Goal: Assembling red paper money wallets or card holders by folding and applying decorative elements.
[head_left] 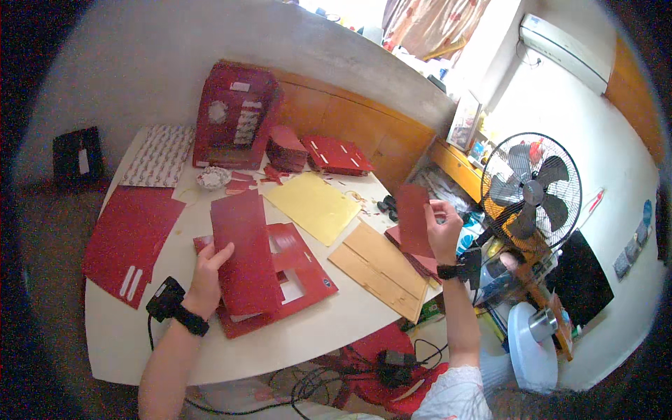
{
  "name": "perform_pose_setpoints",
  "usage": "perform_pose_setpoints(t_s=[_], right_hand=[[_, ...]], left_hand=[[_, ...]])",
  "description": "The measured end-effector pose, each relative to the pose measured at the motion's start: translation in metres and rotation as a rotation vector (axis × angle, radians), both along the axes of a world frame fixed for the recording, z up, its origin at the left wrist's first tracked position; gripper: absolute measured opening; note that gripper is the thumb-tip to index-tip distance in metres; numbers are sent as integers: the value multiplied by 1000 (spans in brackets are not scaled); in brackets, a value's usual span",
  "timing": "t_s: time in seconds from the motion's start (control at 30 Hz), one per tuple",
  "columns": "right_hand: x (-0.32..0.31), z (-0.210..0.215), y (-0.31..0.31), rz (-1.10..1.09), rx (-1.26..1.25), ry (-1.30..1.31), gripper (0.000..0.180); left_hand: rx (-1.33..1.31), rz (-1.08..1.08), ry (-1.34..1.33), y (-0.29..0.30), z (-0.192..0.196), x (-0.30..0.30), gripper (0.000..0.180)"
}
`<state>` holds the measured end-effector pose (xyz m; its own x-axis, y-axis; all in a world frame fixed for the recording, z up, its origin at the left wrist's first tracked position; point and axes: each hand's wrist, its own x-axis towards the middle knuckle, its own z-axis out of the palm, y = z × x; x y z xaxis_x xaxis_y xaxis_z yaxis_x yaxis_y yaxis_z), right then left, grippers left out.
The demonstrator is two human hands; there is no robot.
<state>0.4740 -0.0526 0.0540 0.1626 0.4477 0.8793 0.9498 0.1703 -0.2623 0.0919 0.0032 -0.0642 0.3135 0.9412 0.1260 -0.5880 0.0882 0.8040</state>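
My left hand [208,274] grips the left edge of a long dark red cardboard panel [245,255], thumb on top. The panel lies over a flat red cardboard piece with cut-out windows [308,276], through which white shows. Off to the right, my right hand [444,225] pinches a smaller red cardboard strip [414,210], raised above a stack of red cardboard pieces [423,264] at the table's right edge. Beside that stack lies a wooden board [378,269]. A yellow sheet [313,204] is on the table behind the windowed piece.
A red open box [236,115] stands at the back, near stacked red cards [287,148] and a crumpled white ball [213,178]. Red sheets [129,238] lie at left. A black fan [533,192] stands right; cables [315,385] hang below the table [336,325].
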Motion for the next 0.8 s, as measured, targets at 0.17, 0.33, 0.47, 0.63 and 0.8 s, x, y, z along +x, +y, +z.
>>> perform_pose_setpoints(t_s=[0.17,0.33,0.47,0.63,0.8], right_hand=[[-43,9,-3,164,6,79,12],[-59,10,-3,314,8,121,11],[-59,5,-1,296,-8,90,10],[-69,2,-2,251,36,-26,9],[-74,1,-4,141,118,-403,11]], left_hand=[[-11,-14,-83,8,-8,2,32],[-8,-47,-95,10,-11,0,34],[0,-53,-99,11,-13,1,34],[-12,-60,-107,15,-17,0,33],[-33,-32,-102,14,-16,-1,33]])
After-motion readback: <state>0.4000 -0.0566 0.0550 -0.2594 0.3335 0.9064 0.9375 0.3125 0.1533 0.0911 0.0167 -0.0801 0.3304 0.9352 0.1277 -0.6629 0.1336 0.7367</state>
